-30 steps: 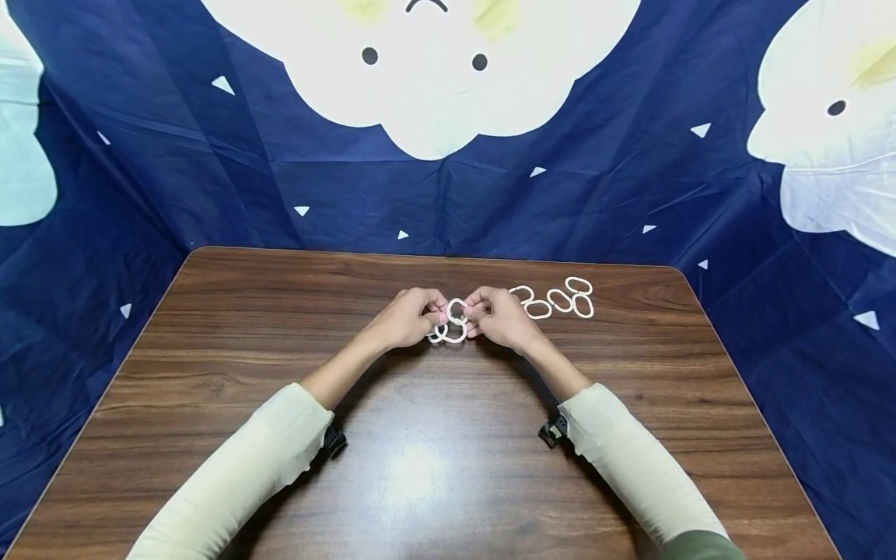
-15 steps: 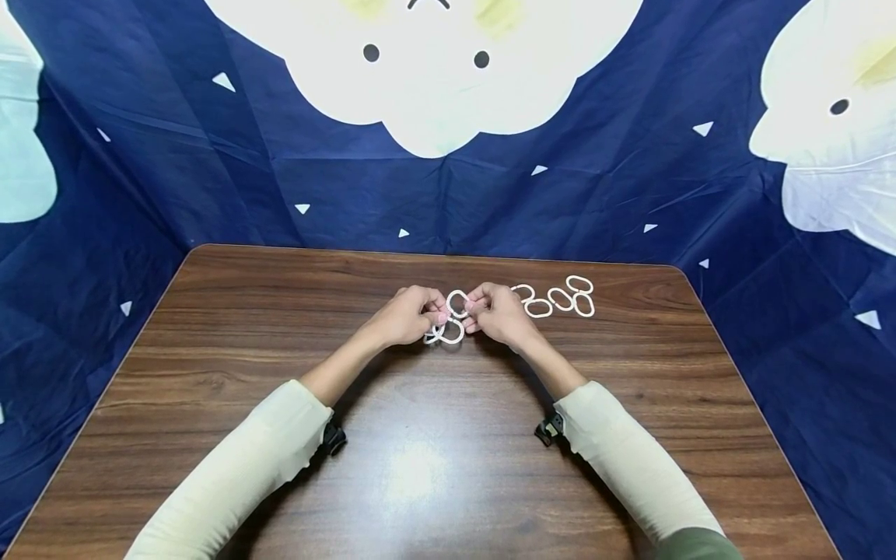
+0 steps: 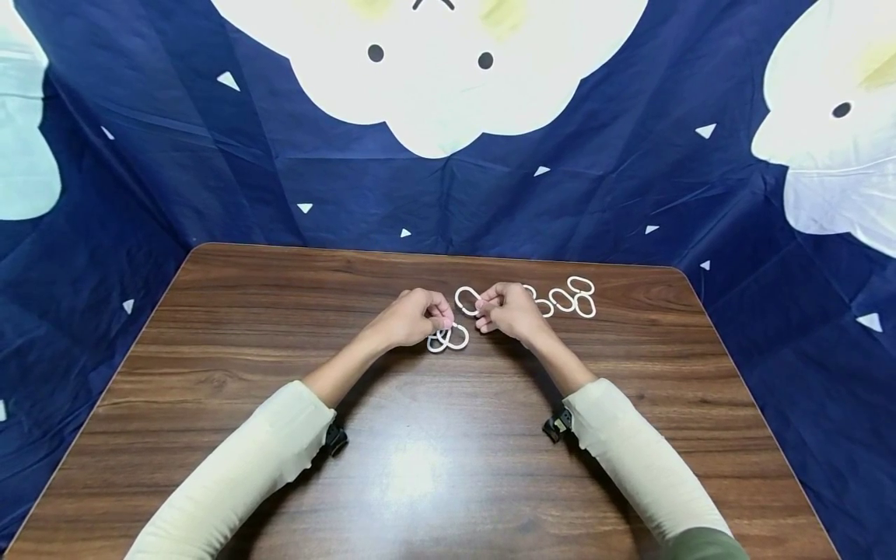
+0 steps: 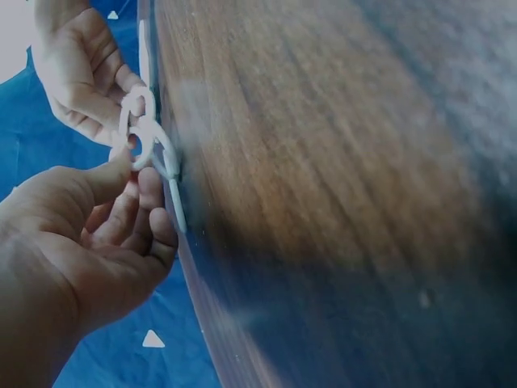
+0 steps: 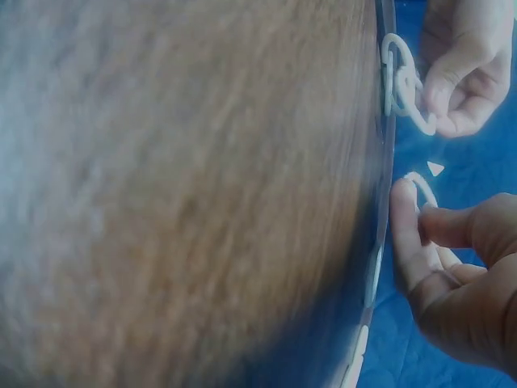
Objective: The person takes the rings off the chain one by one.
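My left hand (image 3: 416, 319) pinches a white plastic chain link (image 3: 467, 337) between thumb and fingertips, low over the wooden table. At least one more white link (image 3: 435, 349) hangs joined to it, lower and to the left. My right hand (image 3: 514, 315) pinches a separate oval link (image 3: 458, 299), its end pointing at the left hand. A gap shows between this link and the joined ones in the head view. In the right wrist view the single link (image 5: 423, 187) sticks up past the thumb, and the joined links (image 5: 401, 81) dangle from the other hand.
Several white links (image 3: 585, 306) lie on the table (image 3: 420, 404) to the right, partly behind the right hand. A dark blue cloth (image 3: 336, 187) with cloud figures stands behind the table's far edge.
My right hand has drawn its link up and right, away from the joined links it overlapped before. My left hand stays nearly in place, still holding the joined links.
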